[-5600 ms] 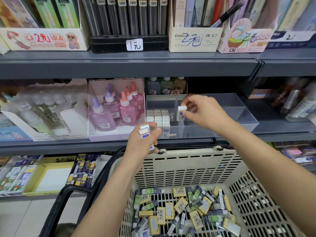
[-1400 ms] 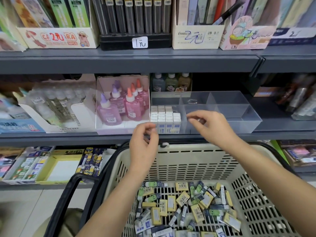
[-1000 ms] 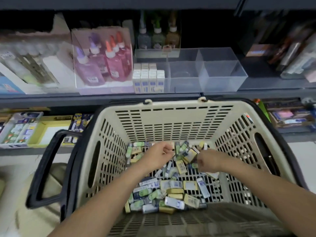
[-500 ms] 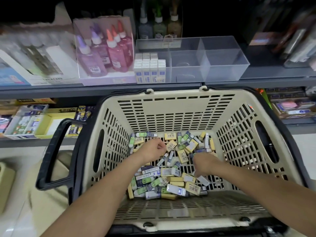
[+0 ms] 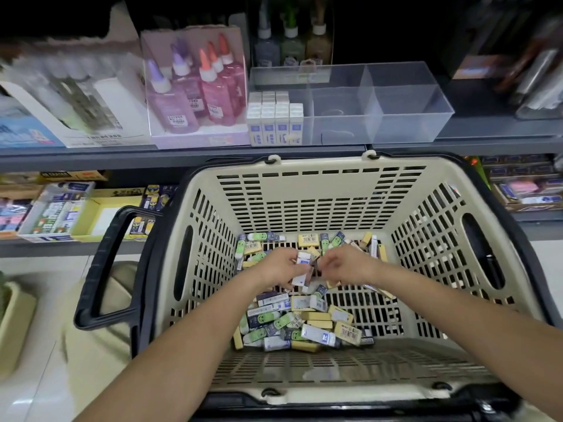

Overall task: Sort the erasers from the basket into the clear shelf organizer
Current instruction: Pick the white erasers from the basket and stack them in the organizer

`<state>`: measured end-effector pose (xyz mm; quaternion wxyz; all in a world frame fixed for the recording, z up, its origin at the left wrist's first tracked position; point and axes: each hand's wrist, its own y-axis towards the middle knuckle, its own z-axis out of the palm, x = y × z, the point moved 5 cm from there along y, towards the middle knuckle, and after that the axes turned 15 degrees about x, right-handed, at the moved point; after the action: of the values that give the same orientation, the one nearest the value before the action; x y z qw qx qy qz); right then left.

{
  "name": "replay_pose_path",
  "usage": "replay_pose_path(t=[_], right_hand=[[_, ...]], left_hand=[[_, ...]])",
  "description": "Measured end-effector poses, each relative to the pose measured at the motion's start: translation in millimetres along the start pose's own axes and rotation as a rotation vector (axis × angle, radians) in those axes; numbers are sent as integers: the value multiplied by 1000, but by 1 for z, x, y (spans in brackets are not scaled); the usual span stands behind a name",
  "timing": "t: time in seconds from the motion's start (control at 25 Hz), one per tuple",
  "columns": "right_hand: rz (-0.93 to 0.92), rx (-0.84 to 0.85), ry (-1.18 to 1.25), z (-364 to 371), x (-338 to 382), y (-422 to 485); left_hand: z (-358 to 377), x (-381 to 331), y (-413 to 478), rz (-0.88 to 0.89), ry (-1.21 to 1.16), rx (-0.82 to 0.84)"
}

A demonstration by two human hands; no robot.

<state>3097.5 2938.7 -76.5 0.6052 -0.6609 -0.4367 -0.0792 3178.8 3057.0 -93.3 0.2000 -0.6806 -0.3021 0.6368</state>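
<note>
A beige slotted basket [image 5: 304, 190] with black handles holds a heap of mixed erasers [image 5: 304, 324]: yellow, green and white-and-blue ones. Both my hands are down inside it. My left hand [image 5: 281, 268] grips white-and-blue erasers [image 5: 303, 258]. My right hand [image 5: 344, 264] is curled just to the right of it, fingertips at the same erasers; whether it pinches one I cannot tell. On the shelf above, the clear shelf organizer [image 5: 405, 117] has several white erasers [image 5: 274, 118] standing in rows in its left compartment.
Pink and purple glue bottles [image 5: 195, 92] stand in a box left of the organizer. Small bottles [image 5: 291, 45] stand behind it. A lower shelf at the left carries yellow boxes of stationery [image 5: 103, 211]. The basket's black handle [image 5: 103, 266] juts out to the left.
Both hands have drawn together at the basket's middle. My left hand now grips white-and-blue erasers lifted off the heap.
</note>
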Motion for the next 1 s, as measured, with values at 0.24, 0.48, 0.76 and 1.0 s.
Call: replay_pose_path(t=[0.24,0.48,0.76,1.0], right_hand=[[-111,63,-413,33,-8,18],[-19,146,-556,42,-34,24],[6,83,-538,39,-39,28],[-1,124,-296,37,-35,23]], left_hand=[[-15,6,-6,-24,-220,-148],[2,14,-4,-126,-167,-3],[9,20,-2,-188,-185,87],[17,28,4,-226,-228,168]])
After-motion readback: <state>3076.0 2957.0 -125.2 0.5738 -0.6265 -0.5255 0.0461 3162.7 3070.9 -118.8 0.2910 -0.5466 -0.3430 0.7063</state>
